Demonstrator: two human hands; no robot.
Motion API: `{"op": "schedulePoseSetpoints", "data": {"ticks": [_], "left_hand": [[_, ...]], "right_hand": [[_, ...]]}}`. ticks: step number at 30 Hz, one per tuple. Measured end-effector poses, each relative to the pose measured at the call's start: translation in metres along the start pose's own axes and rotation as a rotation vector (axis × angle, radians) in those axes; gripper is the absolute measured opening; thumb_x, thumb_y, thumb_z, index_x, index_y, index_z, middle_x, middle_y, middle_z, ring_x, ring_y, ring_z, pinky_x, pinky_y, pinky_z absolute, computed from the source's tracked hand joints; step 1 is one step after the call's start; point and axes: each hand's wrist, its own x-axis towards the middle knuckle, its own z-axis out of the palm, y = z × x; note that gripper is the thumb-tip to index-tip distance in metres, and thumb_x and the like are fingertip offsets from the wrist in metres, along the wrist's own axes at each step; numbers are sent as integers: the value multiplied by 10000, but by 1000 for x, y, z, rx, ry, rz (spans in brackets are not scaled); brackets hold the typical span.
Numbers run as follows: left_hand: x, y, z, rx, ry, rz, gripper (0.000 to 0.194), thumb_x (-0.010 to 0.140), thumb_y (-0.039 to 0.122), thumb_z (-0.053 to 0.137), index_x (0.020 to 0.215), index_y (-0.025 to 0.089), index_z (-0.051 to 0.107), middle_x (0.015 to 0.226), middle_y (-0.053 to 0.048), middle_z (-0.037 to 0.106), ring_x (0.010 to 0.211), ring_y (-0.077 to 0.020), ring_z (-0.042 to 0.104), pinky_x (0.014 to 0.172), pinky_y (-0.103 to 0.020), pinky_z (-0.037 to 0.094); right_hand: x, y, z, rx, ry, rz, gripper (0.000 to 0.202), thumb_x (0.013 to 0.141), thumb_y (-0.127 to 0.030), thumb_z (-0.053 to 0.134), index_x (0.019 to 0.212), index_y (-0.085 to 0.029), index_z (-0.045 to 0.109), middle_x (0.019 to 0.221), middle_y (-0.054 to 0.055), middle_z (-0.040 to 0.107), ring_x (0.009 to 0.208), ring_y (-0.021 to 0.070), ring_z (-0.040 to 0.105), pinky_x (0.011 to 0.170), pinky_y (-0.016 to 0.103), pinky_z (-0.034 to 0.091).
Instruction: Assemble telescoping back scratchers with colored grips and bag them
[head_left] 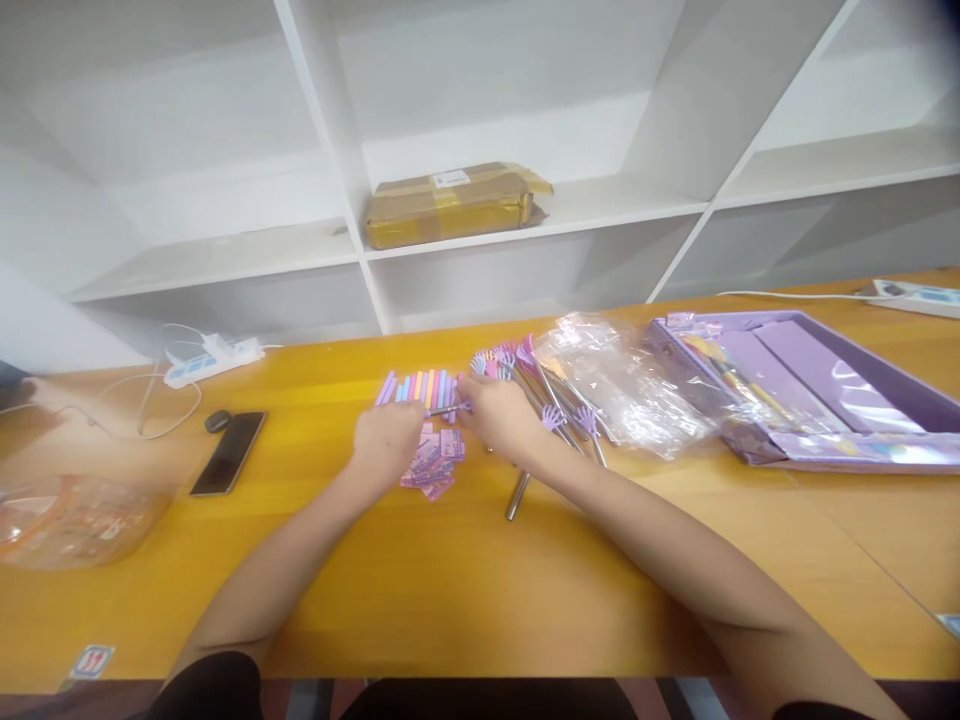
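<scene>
My left hand (388,436) and my right hand (495,408) are closed at the two ends of a thin metal rod (444,410), which runs level between them. Behind them lies a row of pastel sticks (420,385) in pink, blue, yellow and purple. Small printed purple cards (433,462) form a loose pile just below the rod. To the right of my right hand, metal rods with small coloured hand-shaped ends (589,422) lie in a heap, partly hidden by that hand and forearm.
Crumpled clear plastic (630,385) and an open purple box (810,380) lie at the right. At the left are a phone (229,453), a power strip (214,361) and a clear orange-rimmed container (71,520). A brown parcel (454,205) sits on the shelf behind.
</scene>
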Motion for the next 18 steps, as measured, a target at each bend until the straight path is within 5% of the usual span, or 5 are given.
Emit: {"op": "schedulePoseSetpoints", "data": {"ticks": [18], "left_hand": [[-14,-3,-18,47,55,22,351,975,92,413,1044,158,750,915,-176,789,841,-333,788,626,-351,490]], "right_hand": [[-8,-9,-7,-26,35,-37,187,1022,-268,594,1095,-175,739,1023,93,762,857,215,694,663,313,306]]}}
